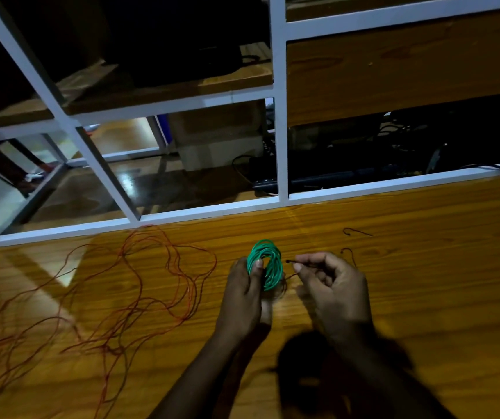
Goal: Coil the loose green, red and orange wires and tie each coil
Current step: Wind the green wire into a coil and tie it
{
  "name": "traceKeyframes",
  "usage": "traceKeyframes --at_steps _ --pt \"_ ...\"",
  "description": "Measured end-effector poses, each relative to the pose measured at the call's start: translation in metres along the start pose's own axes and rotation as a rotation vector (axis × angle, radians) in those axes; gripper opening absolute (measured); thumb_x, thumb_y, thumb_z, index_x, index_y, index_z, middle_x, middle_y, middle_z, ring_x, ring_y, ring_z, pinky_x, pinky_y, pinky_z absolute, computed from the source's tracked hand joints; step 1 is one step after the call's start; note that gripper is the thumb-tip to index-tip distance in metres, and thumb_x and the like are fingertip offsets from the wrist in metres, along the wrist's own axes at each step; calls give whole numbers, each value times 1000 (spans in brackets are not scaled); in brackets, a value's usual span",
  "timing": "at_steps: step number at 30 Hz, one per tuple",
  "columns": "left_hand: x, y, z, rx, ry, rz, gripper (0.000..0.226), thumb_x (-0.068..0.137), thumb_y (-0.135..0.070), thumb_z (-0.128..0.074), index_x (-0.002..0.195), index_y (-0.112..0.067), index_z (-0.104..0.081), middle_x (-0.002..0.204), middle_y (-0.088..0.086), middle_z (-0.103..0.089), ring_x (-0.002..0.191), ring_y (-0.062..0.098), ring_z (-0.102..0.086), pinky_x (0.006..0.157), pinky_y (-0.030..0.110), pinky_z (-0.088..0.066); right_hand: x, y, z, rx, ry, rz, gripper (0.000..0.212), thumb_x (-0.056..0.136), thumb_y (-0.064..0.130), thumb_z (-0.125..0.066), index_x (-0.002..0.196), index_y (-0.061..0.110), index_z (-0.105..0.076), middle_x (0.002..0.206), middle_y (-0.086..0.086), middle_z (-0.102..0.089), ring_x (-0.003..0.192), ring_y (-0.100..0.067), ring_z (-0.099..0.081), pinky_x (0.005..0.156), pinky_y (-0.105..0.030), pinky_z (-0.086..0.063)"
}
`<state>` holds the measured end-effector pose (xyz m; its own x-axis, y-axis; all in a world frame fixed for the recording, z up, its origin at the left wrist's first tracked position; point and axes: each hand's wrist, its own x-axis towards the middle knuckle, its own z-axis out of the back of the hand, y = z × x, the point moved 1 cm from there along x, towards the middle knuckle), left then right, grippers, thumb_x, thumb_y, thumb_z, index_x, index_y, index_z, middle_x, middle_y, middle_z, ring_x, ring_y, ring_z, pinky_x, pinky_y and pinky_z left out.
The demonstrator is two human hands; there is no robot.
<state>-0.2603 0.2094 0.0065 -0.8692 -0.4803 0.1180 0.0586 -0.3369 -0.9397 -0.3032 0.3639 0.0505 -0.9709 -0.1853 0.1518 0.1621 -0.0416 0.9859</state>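
My left hand (244,294) holds a coil of green wire (268,264) upright above the wooden table (424,282), thumb pressed on the coil's left side. My right hand (330,285) pinches a thin dark tie wire (291,262) just right of the coil, its tip pointing at the coil. Loose red and orange wires (140,285) lie tangled across the left half of the table, from near the far edge down to the bottom left corner.
Two short dark tie pieces lie on the table to the right, one (357,231) farther back and one (348,254) behind my right hand. A white metal frame (280,116) with wooden shelves rises along the table's far edge.
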Motion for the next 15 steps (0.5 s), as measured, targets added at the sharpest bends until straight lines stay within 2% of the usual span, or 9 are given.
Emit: traceKeyframes --at_steps 3,5,8,11,13,15 --pt "2 1 -1 -27 6 31 28 101 -51 -40 106 -30 -58 107 7 -63 102 19 -62 88 46 -53 -4 5 -3 -8 9 -27 23 86 6 -74 106 19 -74 87 1 -75 82 -14 -73 71 -46 -63" --pt "4 1 -2 -36 -3 36 31 100 -51 -40 105 -27 -59 107 7 -64 101 20 -63 88 47 -54 -5 5 -1 -47 -11 -22 28 86 8 -74 112 20 -73 92 3 -74 83 -12 -72 70 -39 -64" --pt "8 2 -3 -27 -18 39 34 105 -45 -40 106 -17 -61 105 8 -63 99 18 -62 84 40 -53 -6 6 5 -70 -27 35 26 87 8 -74 109 20 -75 98 5 -75 83 -13 -73 68 -30 -63" --pt "8 2 -2 0 -26 34 30 105 -38 -40 107 -16 -61 103 6 -63 96 15 -61 78 27 -48 -6 11 7 -44 -24 63 22 86 3 -74 99 21 -76 91 9 -75 79 -9 -72 64 -19 -58" --pt "9 0 -3 2 -23 36 30 104 -40 -40 108 -18 -60 106 5 -63 98 13 -61 78 23 -47 -5 12 4 6 -8 40 21 86 2 -73 94 22 -75 82 6 -75 75 -7 -72 64 -21 -59" --pt "8 -2 -4 -16 -22 39 30 102 -43 -39 108 -22 -60 108 4 -63 100 12 -61 80 22 -47 -5 9 1 28 -5 23 17 86 3 -74 90 19 -75 77 3 -75 73 -10 -73 66 -30 -62"
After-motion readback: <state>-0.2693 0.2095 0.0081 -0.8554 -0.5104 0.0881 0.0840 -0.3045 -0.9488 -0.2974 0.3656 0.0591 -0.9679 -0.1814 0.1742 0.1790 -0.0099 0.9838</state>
